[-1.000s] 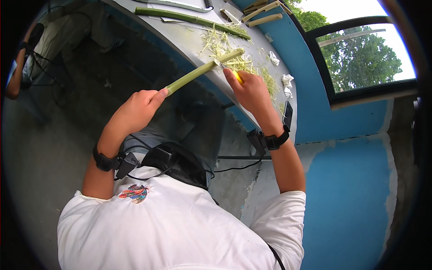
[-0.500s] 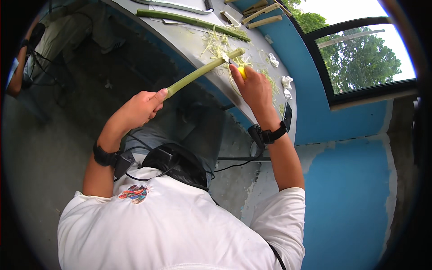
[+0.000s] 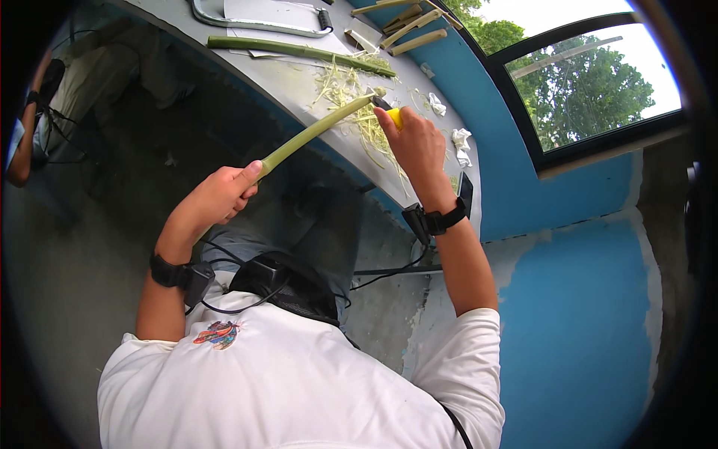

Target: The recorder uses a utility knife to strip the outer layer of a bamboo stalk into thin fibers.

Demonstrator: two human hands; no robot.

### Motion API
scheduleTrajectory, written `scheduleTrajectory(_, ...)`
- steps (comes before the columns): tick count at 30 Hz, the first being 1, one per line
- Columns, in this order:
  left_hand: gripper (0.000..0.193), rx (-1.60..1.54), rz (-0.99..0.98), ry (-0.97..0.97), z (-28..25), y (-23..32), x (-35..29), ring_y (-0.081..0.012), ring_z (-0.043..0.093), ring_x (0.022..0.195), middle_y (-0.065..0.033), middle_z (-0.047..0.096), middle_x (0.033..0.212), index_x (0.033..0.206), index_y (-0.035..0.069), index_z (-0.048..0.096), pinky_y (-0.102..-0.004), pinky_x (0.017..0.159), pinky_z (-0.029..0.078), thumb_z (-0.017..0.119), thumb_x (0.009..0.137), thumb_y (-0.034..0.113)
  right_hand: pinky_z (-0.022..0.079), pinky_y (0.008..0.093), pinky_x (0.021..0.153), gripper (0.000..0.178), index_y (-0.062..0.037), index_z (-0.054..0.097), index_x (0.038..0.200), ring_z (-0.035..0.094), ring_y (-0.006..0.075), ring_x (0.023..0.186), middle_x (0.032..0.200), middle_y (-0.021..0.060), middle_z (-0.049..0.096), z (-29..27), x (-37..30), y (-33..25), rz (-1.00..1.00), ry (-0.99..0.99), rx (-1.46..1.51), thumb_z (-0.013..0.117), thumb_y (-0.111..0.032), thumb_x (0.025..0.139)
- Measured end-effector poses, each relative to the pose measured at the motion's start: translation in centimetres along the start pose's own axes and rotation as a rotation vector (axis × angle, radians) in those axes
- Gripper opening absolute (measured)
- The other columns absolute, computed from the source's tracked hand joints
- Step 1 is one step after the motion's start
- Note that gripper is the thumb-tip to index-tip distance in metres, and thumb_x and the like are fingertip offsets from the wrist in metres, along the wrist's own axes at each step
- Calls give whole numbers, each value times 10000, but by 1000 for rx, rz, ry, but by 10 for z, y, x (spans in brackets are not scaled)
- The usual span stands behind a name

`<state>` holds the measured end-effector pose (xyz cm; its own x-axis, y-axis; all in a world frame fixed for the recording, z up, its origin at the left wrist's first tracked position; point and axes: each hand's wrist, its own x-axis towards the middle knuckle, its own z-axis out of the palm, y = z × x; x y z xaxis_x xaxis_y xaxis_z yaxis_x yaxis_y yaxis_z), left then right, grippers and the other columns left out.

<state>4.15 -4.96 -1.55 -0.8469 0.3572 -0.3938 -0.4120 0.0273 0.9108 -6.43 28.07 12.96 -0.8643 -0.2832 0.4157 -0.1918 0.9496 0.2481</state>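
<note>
Both hands on a green stalk and a yellow-handled tool

The left hand [image 3: 217, 196] has its fingers wrapped around the near left end of a green stalk [image 3: 310, 133], the thumb lying along its top. The stalk slants up from there to the right, its far end above the bench [image 3: 288, 84]. The right hand [image 3: 416, 146] has its fingers closed around a yellow-handled tool [image 3: 396, 118]; the tool's dark front part is at the far end of the stalk, though whether it touches cannot be told. A black strap sits on each wrist.

Pale green shavings [image 3: 381, 142] lie scattered on the bench beneath and beyond the far end of the stalk. Farther off, a second green stalk [image 3: 299, 52] lies lengthwise, partly over white paper [image 3: 277, 12]. A curved metal frame [image 3: 258, 27] with a black grip lies beyond it, on the left. At the far edge, by the wall, are several tan sticks [image 3: 419, 41]. To the right of the right hand sits crumpled white tissue [image 3: 462, 147], and a dark flat object [image 3: 465, 188] lies nearer, beside the right forearm. A window [image 3: 591, 90] stands at far right, and another person's arm [image 3: 24, 146] shows at the far left.
</note>
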Motion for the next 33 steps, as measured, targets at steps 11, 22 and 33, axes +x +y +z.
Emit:
scheduleTrajectory(11, 639, -61, -20, -60, 0, 1, 3, -19, 252, 506, 122, 308, 644, 818, 168, 456, -235, 457, 226, 481, 1132, 723, 513, 552, 666, 691, -12, 696, 798, 671, 466, 679, 668, 243, 648, -5, -31, -44, -74, -212, 328, 626, -639, 1079)
scheduleTrajectory(22, 639, -151, -11, -142, -2, -8, 13, -14, 242, 494, 124, 316, 633, 803, 178, 453, -238, 450, 208, 491, 1125, 728, 521, 566, 648, 737, -13, 701, 761, 674, 486, 673, 672, 259, 657, 0, -21, -35, -60, -141, 221, 619, -674, 1076)
scheduleTrajectory(33, 638, -225, -35, -207, -11, -13, 12, -13, 242, 472, 120, 311, 620, 793, 178, 439, -228, 431, 209, 470, 1142, 711, 563, 531, 601, 742, -31, 751, 768, 734, 430, 651, 693, 223, 716, -9, 2, -17, -25, -25, 22, 612, -700, 1059)
